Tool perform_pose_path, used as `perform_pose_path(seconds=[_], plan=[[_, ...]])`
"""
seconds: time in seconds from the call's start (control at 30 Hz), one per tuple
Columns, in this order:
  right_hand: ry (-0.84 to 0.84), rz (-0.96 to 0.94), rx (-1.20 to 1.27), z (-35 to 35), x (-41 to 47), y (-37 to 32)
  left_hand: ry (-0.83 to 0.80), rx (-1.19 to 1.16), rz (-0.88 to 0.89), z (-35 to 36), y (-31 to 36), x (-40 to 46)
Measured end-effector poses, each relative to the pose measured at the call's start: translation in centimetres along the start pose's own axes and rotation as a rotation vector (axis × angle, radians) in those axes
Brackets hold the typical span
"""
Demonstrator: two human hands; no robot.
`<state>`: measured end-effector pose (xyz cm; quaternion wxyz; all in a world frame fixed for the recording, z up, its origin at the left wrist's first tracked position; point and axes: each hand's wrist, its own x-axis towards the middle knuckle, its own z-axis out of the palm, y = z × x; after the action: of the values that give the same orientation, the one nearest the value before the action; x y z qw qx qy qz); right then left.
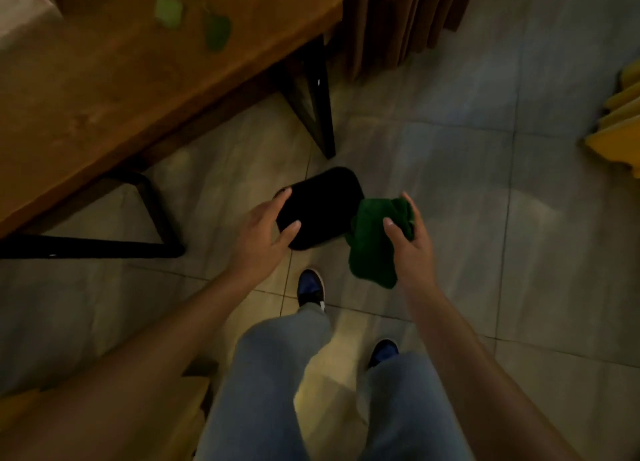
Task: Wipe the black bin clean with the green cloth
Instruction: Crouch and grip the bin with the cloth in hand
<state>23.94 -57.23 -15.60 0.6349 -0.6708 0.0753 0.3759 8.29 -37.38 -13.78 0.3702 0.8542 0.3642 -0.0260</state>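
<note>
The black bin point(320, 206), a rounded rectangle seen from above, stands on the tiled floor just ahead of my feet. My left hand point(266, 223) reaches over its left edge with fingers and thumb spread; whether they touch the rim is unclear in the dim, blurred view. The green cloth point(372, 244) hangs bunched beside the bin's right side. My right hand point(410, 235) grips the cloth, thumb over its front and fingers behind.
A wooden table point(114, 79) with black metal legs point(317, 107) stands at the left, close behind the bin. Brown curtains point(398, 17) hang at the back. Yellow fabric point(620, 117) sits at the right edge. My shoes point(310, 285) are on the tiles.
</note>
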Motion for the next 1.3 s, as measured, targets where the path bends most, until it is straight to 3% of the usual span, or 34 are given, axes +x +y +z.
perform_pose_path(seconds=[0.23,0.5,0.7,1.07,1.3], plan=[[0.154,-0.092,0.039,-1.2,10.1,8.8,-0.109,0.293,0.266,9.2,-7.9,8.7],[0.172,-0.181,0.024,-4.5,19.6,18.2,-0.199,0.447,0.530,19.1,-11.9,15.1],[0.139,-0.254,0.018,-7.2,24.3,21.3,-0.452,0.667,0.683,21.7,-16.4,15.4],[0.050,-0.250,0.047,-5.6,26.6,23.8,-0.349,0.550,0.492,24.8,-18.2,15.3],[0.046,-0.259,0.101,-5.9,26.9,24.1,-0.083,0.303,0.398,21.0,-16.9,14.5]])
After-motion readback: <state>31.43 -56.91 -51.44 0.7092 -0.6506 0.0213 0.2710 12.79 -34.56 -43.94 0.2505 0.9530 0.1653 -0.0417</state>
